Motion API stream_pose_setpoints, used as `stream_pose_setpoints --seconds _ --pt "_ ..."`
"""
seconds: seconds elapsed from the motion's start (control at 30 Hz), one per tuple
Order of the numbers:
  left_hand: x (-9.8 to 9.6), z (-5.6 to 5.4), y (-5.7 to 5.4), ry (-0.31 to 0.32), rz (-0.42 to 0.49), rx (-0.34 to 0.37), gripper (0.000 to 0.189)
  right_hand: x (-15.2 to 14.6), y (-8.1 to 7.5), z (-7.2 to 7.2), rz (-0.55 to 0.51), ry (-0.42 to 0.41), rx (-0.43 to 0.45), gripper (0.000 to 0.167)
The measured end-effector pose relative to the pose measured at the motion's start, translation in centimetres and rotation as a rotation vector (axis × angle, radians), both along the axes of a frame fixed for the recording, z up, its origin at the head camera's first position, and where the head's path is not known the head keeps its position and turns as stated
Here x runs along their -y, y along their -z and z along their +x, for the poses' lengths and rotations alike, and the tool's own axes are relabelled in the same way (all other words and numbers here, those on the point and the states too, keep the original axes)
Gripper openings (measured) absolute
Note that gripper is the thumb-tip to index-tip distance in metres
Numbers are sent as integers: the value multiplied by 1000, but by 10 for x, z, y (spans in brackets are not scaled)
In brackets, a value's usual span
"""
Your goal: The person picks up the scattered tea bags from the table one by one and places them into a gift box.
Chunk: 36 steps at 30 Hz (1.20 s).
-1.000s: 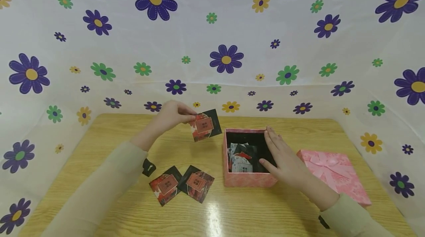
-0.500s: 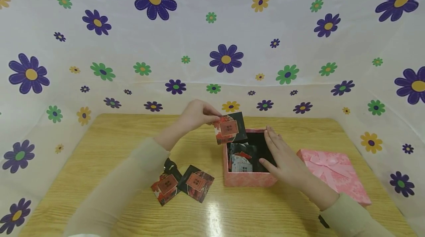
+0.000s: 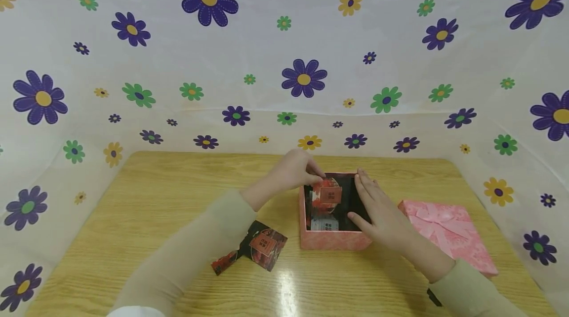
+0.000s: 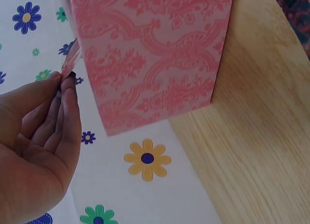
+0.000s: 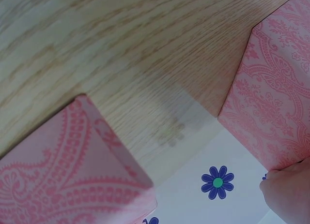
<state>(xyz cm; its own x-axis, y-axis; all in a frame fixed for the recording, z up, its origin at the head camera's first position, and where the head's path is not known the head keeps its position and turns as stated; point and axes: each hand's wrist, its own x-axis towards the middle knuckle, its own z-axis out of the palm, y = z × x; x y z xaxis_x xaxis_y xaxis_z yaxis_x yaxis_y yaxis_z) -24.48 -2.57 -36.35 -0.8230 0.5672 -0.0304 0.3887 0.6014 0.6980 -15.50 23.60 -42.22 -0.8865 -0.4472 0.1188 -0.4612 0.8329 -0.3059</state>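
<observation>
I see the left hand (image 3: 295, 170) pinching a packet (image 3: 327, 197) to its right, at the mouth of the box (image 3: 334, 241), whose right side carries the straight-fingered right hand (image 3: 379, 212).

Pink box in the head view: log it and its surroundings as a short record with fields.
Pink box: open, a pale-labelled packet inside
Left hand: pinches a red-and-black packet at the box's opening
Right hand: rests on the box's right side
Lid: pink with bow, right of the box
Loose packets: two on the table, one partly hidden by the left sleeve
</observation>
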Motion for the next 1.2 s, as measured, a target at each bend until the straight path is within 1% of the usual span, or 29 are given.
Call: stream_pose_setpoints --seconds 0.2,0.3,0.5,0.6,0.67,0.73,0.83,1.0,1.1,1.2 --pt "-12 5 8 74 -58 -30 9 -1 0 1 -4 -5 -5 86" --pt "-14 7 11 93 -73 -35 9 -1 0 1 -4 -6 -15 85" --pt "-14 8 13 96 -106 -83 12 -1 2 -1 2 3 -11 86" --pt "-13 6 14 87 -109 -80 14 -1 3 -2 5 5 -5 86" --pt "-10 4 15 77 -96 -59 16 -1 2 -1 3 3 -7 86" --pt "-7 3 14 67 -79 -39 18 -1 2 -1 -1 2 -6 86" --pt "1 4 13 53 -50 -33 18 -1 1 0 -4 -2 -15 85" --pt "22 9 12 14 -3 -49 15 -1 1 1 -7 -3 -14 86" --pt "36 13 13 2 32 -44 17 -1 1 1 -6 -3 -8 86" --pt "50 17 15 -8 39 -44 17 -1 1 1 -9 -5 -12 86"
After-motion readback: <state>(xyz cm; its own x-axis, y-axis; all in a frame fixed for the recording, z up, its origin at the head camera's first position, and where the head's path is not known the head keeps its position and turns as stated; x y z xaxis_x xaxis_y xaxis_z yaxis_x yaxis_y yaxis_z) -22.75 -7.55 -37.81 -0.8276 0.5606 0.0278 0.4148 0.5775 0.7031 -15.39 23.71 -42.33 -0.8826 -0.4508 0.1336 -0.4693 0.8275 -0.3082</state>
